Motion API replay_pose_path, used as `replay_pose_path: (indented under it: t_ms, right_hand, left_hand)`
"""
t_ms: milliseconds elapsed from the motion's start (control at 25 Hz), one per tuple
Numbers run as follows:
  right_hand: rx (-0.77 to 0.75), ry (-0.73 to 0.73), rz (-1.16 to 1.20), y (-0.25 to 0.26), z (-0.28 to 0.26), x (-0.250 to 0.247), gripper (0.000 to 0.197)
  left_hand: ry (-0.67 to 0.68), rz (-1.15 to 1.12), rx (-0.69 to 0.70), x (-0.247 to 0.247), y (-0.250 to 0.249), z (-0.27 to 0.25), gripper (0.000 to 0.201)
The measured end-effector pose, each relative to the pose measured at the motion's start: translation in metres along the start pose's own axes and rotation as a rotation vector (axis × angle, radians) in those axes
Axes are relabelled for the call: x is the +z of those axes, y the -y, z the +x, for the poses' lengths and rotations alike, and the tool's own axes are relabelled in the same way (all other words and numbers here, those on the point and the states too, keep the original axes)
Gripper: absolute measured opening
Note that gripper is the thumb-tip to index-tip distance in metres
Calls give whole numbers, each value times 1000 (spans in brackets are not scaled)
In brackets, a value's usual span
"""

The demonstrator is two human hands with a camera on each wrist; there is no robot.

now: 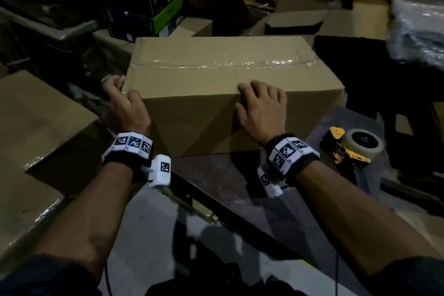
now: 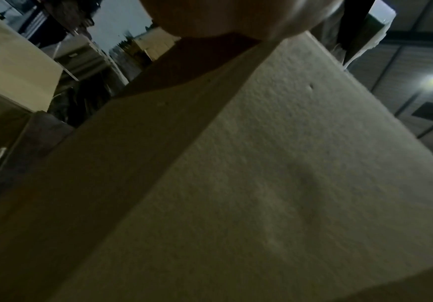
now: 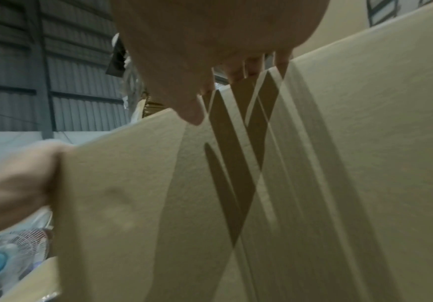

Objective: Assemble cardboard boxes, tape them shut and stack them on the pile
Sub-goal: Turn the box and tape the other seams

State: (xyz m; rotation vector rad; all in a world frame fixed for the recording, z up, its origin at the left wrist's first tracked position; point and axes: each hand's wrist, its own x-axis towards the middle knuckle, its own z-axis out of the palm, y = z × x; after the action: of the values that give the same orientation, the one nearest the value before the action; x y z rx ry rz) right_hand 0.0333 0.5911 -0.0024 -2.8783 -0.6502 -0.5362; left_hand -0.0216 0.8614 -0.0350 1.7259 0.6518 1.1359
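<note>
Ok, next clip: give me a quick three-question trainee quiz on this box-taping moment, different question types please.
1. True or false: clear tape already runs along the top seam of the cardboard box.
2. Where does the tape dispenser lie? A) on top of the box B) beside the box, near the right hand C) in the left hand
3. Which hand is at the box's left corner?

Key: 1 true; 2 B; 3 left.
</note>
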Motion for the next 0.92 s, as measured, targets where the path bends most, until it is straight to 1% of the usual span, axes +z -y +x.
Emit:
replay_pose_path:
  t_ms: [80,120,160,240,280,320,360,440,520,600,680,760,920]
  right_hand:
    - [30,8,-24,21,-6,-2,51]
    - [22,25,-27,29,-7,-5,53]
    - [3,57,-20,36,-6,-7,55]
    - [-25,142,58,39,1,-16,57]
    - [-1,152,111,34,4,-22,56]
    - [57,120,148,25,7,-28,53]
    - [147,59,152,13,8,-34,50]
    - [349,-28,74,-19,7,-43,50]
    - [524,-19,40,-47,3,-46,53]
    - [630,20,77,-64,1,-43,51]
    - [626,32,96,-72,-4,-37,47]
    - [586,16,70,-73,-10,-29,45]
    - [481,10,-100,-52,-31,-21,45]
  left_hand:
    - [-4,79,-1,6,-3,19,40]
    - [-9,113,-48,11,-5,29,39]
    - [-14,128,-138,19,-7,39,39]
    - [0,155,-371,33,-15,60,47]
    - [29,181,-463,39,-21,64,55]
    - [64,200,-523,42,-25,63,65]
    - [108,195,-552,45,-31,56,75]
    - [187,119,-585,52,-41,25,89]
    - [281,10,-633,63,-57,-15,95]
    - [395,-36,-671,79,-76,-54,99]
    - [471,-70,-652,93,-92,-78,102]
    - [487,-67,-621,105,-93,-82,101]
    - [526,15,-572,118,-76,-52,85]
